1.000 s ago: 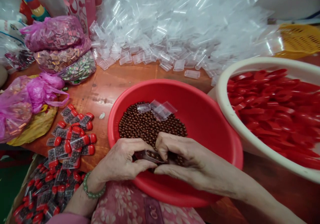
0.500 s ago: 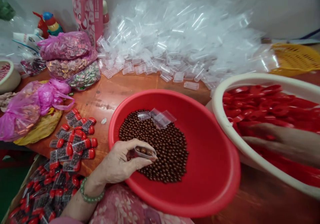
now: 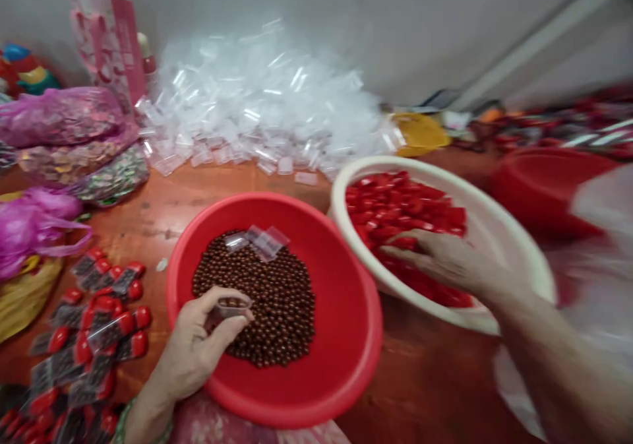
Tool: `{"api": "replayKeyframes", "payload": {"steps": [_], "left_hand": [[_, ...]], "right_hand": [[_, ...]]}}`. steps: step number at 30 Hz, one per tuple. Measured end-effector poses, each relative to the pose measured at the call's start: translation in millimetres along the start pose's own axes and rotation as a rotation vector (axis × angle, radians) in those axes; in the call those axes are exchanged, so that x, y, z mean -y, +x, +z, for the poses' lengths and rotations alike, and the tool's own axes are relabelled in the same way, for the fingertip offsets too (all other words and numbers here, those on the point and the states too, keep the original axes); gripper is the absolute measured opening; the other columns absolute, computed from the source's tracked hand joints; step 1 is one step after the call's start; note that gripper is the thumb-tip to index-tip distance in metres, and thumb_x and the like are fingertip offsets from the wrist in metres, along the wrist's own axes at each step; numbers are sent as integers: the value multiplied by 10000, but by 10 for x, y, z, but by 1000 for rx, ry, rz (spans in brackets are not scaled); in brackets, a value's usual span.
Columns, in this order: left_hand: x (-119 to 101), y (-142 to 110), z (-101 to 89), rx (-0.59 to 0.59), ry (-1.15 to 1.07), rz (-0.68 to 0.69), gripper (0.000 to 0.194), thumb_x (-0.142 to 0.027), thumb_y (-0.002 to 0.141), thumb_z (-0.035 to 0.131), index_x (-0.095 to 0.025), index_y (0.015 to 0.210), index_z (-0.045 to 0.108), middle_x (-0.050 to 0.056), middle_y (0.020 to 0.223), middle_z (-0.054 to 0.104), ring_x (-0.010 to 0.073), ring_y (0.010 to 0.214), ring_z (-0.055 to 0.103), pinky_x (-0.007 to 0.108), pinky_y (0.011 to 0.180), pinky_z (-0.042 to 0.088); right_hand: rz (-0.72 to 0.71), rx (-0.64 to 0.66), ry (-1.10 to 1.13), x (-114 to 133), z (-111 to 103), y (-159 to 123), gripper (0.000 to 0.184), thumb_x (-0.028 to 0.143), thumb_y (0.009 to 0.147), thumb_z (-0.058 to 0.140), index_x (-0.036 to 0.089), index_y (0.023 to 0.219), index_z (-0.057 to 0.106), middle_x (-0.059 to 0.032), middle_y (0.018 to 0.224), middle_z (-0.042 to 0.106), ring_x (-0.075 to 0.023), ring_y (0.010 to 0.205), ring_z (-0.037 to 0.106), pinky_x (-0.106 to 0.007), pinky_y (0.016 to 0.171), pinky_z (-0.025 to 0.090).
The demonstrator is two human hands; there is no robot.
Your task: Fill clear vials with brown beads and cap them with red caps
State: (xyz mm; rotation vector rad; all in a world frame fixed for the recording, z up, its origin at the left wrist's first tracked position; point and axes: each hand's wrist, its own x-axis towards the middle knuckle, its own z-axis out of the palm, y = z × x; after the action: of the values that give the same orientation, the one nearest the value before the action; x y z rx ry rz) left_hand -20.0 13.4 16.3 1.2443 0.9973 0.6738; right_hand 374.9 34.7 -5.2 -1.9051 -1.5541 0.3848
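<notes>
We see, in the lower middle of the frame, the left hand (image 3: 192,345) curled narrowly around a small clear plastic tube (image 3: 230,307) partly filled with round brown beads. The hand and tube lie just above a mound of brown beads (image 3: 267,312) in a red plastic basin (image 3: 346,365). Three empty clear tubes (image 3: 260,242) rest on top of the mound. To the right, the right hand (image 3: 445,262) reaches with fingers extended into a cream basin (image 3: 395,163) of red caps (image 3: 405,206). It is blurred, so we cannot tell whether it holds a cap. At lower left, capped tubes of beads (image 3: 99,325) lie on the orange tabletop (image 3: 208,193). A large heap of empty clear tubes (image 3: 257,101) lies at upper centre, and pink plastic bags (image 3: 59,117) sit at upper left.
</notes>
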Motion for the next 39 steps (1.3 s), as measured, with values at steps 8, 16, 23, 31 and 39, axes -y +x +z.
{"api": "replayKeyframes", "payload": {"steps": [8,16,23,31,39], "left_hand": [[20,143,217,-36,-164,-27,185,-322,832,656,-154,859,584,27,841,676,110,747,639,208,696,495],[92,211,381,-141,-588,-84,407,-396,706,766,-161,995,601,58,992,678,147,835,659,281,750,538],[135,175,321,-169,-544,-56,271,-291,657,802,-145,863,702,18,822,683,98,738,585,212,712,447],[85,200,281,-219,-388,-44,207,-276,682,765,-143,824,693,-13,705,617,81,631,504,205,615,389],[7,167,298,-200,-283,2,163,-258,699,744,-150,817,711,-2,697,652,102,630,558,224,634,451]], "right_hand": [[-86,-97,99,654,46,-359,143,291,786,704,186,881,715,-70,864,707,-172,784,664,-280,723,532],[-480,86,452,1540,880,-815,227,102,764,689,255,931,707,-12,806,578,-123,705,620,-221,606,532],[-456,107,513,1602,940,-882,169,157,744,738,238,875,667,-22,785,631,-143,722,635,-236,630,555],[-129,31,699,1514,914,-980,219,222,730,776,234,920,667,-28,841,732,-173,724,703,-272,650,613],[-362,13,301,1499,888,-945,337,270,819,699,276,1144,608,-35,940,746,-209,790,723,-317,703,618]]}}
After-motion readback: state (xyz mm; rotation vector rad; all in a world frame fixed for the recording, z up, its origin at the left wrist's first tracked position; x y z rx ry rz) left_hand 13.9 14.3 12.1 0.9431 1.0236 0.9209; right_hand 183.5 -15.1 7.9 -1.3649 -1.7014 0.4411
